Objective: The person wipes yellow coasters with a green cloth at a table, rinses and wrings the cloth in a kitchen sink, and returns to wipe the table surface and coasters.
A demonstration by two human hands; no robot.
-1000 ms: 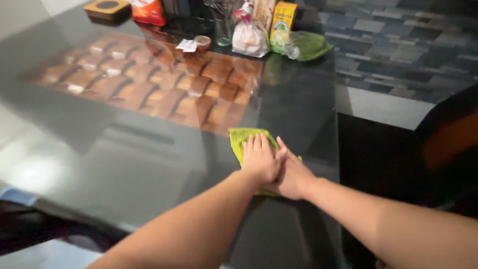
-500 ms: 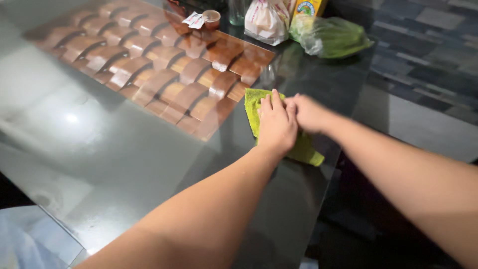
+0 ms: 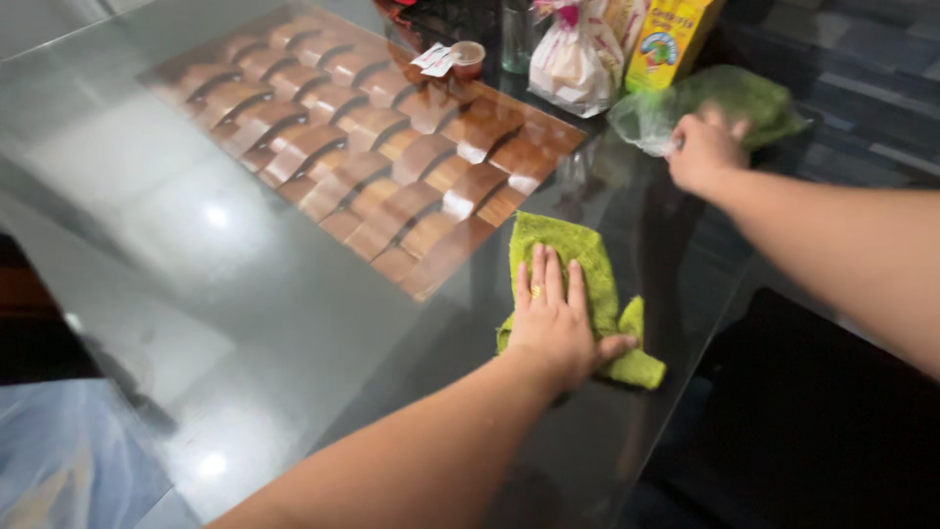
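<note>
Home dining area: glass table, grocery bags, tiled floor.

Left hand flat, fingers spread, palm down on green cloth, near right edge of glass table. Cloth crumpled at near-right corner. Right hand far right, touching clear bag of greens. Farther back: yellow carton, white tied bag, glass, small brown cup. Wooden slat pattern shows under glass, far left of cloth.
</note>
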